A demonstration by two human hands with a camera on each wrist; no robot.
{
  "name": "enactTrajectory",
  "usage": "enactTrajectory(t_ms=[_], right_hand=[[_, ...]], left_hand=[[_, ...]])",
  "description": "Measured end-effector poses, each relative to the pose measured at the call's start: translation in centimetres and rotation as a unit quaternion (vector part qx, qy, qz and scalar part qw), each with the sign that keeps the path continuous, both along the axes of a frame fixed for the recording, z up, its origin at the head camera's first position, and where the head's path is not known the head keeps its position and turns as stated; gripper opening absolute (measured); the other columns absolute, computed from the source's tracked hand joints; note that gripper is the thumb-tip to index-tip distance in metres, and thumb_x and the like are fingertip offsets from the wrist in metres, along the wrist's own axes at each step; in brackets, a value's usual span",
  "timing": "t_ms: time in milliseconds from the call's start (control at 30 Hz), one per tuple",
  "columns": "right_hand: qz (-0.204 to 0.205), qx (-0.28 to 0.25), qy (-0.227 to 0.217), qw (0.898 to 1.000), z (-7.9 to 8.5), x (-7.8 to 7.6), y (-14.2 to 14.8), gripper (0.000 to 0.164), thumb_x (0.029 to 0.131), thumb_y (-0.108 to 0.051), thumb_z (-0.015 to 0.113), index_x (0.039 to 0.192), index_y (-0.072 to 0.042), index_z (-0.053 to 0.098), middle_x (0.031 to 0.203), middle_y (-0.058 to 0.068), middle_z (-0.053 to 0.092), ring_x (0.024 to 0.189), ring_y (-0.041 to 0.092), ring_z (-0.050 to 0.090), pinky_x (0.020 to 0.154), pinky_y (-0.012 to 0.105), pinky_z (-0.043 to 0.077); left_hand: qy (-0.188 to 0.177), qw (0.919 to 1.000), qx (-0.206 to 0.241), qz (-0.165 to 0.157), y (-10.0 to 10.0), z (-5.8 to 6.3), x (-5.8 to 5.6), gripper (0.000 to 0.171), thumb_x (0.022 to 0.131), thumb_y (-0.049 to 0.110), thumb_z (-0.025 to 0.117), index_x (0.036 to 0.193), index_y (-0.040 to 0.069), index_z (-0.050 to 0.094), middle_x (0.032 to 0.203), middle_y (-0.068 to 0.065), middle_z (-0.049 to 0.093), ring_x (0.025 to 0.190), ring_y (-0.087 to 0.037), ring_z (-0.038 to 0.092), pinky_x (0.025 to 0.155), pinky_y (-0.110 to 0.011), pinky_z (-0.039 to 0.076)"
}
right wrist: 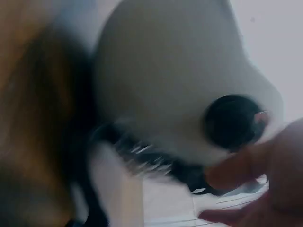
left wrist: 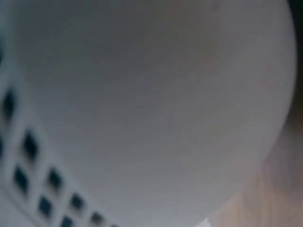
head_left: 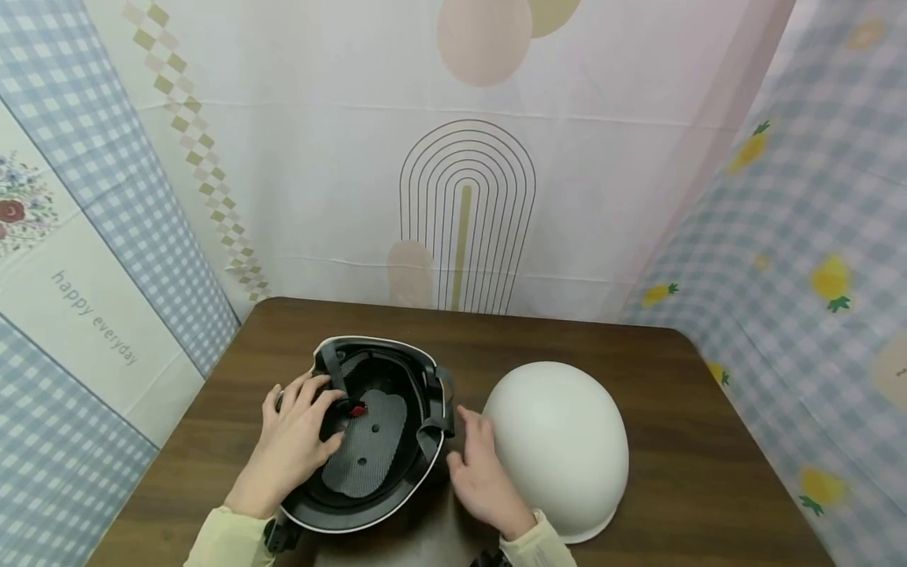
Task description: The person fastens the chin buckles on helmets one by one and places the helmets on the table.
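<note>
A white helmet [head_left: 368, 512] lies upside down on the table, its black lining and grey mesh pad [head_left: 375, 441] facing up. My left hand [head_left: 294, 433] grips its left rim with bent fingers, beside a black strap with a red buckle [head_left: 357, 409]. In the left wrist view the white shell [left wrist: 156, 118] fills most of the picture. My right hand [head_left: 485, 476] is just off the helmet's right side, fingers extended. Fingers [right wrist: 246, 165] show in the blurred right wrist view near a black round knob [right wrist: 234, 122] on the shell; whether they touch is unclear.
A second white helmet [head_left: 560, 449] rests dome up to the right, close to my right hand. The brown wooden table [head_left: 680, 441] extends beyond both helmets. A patterned white cloth [head_left: 333, 181] hangs behind, with blue checked cloth [head_left: 779, 236] at the right.
</note>
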State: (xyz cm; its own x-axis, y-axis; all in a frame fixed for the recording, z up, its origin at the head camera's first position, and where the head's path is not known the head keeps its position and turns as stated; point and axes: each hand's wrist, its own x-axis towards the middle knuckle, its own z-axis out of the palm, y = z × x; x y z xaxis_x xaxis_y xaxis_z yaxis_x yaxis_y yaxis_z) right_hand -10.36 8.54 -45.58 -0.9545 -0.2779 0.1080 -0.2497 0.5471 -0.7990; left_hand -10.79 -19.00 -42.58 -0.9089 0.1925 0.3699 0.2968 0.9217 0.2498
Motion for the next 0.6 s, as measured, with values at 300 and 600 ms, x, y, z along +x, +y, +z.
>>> enactTrajectory(t_ms=[300,600], right_hand=[[0.073,0.282,0.141,0.946,-1.7,0.6,-0.2,0.033,0.084,-0.003,0.059,0.113,0.012,0.062,0.129,0.027,0.047,0.12,0.041,0.043,0.096,0.051,0.042],[0.076,0.364,0.185,0.91,-1.8,0.6,-0.3,0.026,0.078,-0.014,0.071,0.101,-0.002,0.067,0.094,0.005,0.055,0.086,0.023,0.049,0.07,0.034,0.038]], left_hand=[[0.027,0.9994,-0.016,0.011,0.1,-1.0,0.0,0.046,0.067,0.006,0.083,0.112,0.008,0.07,0.11,-0.012,0.058,0.114,-0.042,0.042,0.099,-0.069,0.017],[0.094,0.9954,0.005,0.016,0.3,-1.4,-0.2,0.035,0.064,-0.005,0.082,0.097,0.006,0.072,0.093,-0.008,0.056,0.099,-0.041,0.047,0.097,-0.07,0.017]])
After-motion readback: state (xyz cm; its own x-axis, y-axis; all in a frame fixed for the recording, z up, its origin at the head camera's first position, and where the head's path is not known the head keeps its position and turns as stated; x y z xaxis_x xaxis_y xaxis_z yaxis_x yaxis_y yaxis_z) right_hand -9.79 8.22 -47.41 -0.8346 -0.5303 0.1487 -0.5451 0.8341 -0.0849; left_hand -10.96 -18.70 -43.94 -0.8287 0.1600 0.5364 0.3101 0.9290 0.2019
